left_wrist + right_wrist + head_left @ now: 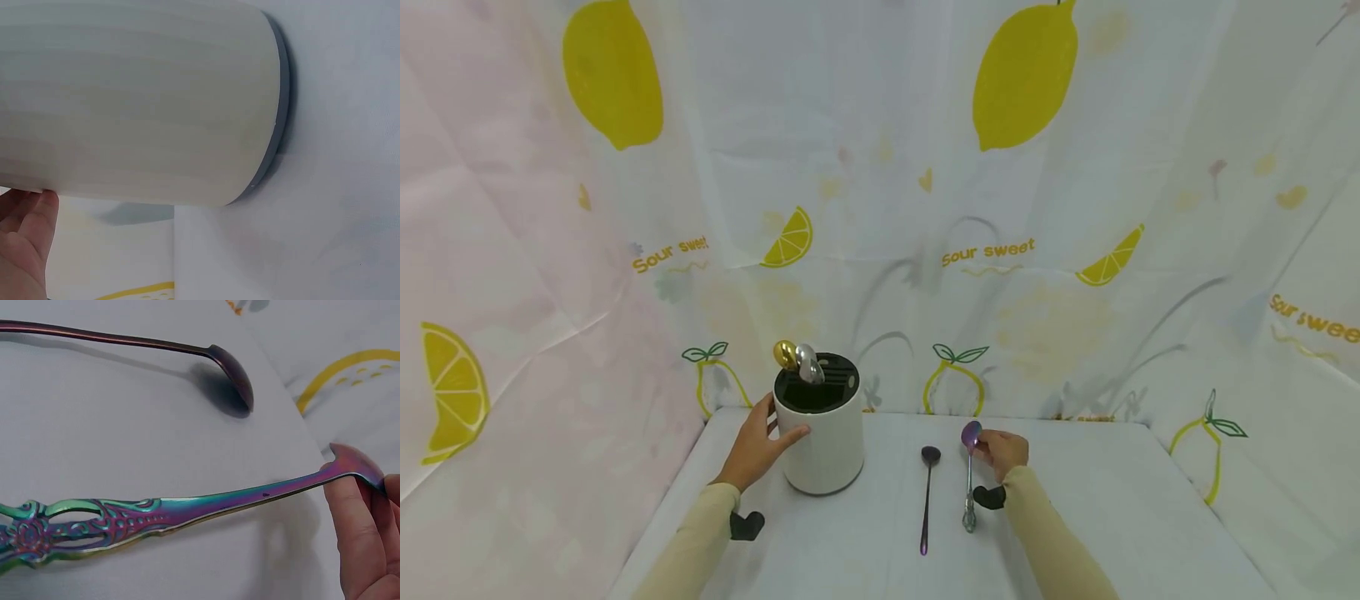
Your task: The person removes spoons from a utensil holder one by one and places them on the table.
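Note:
A white cylindrical utensil holder (823, 450) with a black slotted top stands left of centre. My left hand (756, 450) grips its left side, thumb across the front and fingers round the far side. Its white wall (137, 106) fills much of the left wrist view. My right hand (1006, 452) pinches an iridescent spoon (969, 479) at its bowl. That spoon's ornate openwork handle (119, 522) points toward the person, and its bowl end looks raised off the table. To its left lies a slim dark purple long-handled spoon (926, 508).
A gold rounded piece (786, 355) and a silver one (809, 365) stick up from the holder's top. The table (1097, 500) has a white cover and backs onto a lemon-print curtain (880, 167). Similar cloth hangs at both sides.

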`<action>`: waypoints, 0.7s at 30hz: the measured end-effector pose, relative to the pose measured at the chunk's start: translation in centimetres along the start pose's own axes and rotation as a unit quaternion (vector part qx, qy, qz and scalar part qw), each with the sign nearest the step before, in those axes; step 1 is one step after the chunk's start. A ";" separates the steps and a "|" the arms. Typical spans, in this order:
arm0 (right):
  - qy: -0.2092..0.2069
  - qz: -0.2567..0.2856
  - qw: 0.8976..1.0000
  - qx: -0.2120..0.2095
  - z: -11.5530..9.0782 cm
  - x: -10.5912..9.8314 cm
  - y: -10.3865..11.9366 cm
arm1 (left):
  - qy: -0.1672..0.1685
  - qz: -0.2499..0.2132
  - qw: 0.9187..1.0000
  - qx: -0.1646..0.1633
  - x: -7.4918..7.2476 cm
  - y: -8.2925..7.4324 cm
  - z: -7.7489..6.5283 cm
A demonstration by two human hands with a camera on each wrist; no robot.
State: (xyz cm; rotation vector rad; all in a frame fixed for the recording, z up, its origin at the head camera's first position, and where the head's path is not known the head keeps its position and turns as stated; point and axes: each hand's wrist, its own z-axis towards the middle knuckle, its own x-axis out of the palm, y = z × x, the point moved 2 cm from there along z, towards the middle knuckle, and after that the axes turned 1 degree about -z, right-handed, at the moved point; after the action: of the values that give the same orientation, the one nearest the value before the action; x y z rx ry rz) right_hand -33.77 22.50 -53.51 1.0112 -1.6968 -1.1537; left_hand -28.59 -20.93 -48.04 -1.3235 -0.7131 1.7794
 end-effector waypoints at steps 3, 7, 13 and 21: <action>-0.004 -0.013 1.000 0.007 -0.3 -0.1 -0.4 | 0.000 -0.003 1.000 -0.001 0.0 -0.1 0.0; -0.006 -0.024 1.000 0.007 -0.6 -0.3 -0.9 | 0.000 -0.006 1.000 0.000 -0.1 -0.2 -0.1; -0.015 -0.078 0.997 -0.004 -0.9 -0.8 -1.5 | -0.001 -0.008 1.000 -0.002 0.0 -0.1 -0.1; -0.010 -0.074 0.997 0.013 -0.7 -1.1 -2.4 | 0.001 -0.010 1.000 0.001 -0.1 -0.3 -0.2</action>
State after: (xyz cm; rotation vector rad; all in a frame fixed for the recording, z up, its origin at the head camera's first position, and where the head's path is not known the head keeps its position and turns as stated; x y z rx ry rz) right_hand -32.38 22.69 -55.87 1.1606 -1.6789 -1.2428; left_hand -28.34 -20.88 -47.83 -1.3123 -0.7208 1.7628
